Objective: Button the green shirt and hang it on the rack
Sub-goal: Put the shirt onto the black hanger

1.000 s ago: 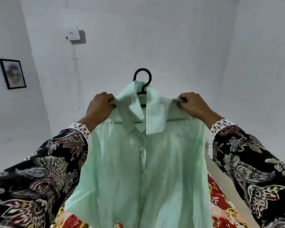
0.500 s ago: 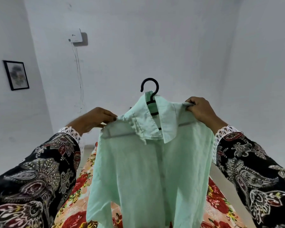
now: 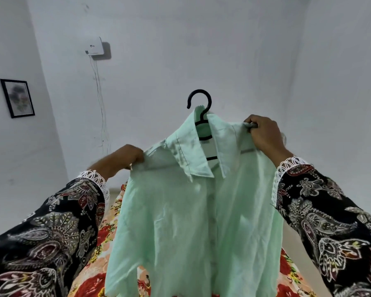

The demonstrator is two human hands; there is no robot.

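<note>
Head view: the green shirt hangs on a black hanger, held up above a floral bedspread. The left hand pinches its left shoulder; the right hand grips its right shoulder, higher.

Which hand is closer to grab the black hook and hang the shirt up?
Probably the right hand: it holds the green shirt higher, nearer the hanger hook. The left hand grips lower, farther away.
</note>
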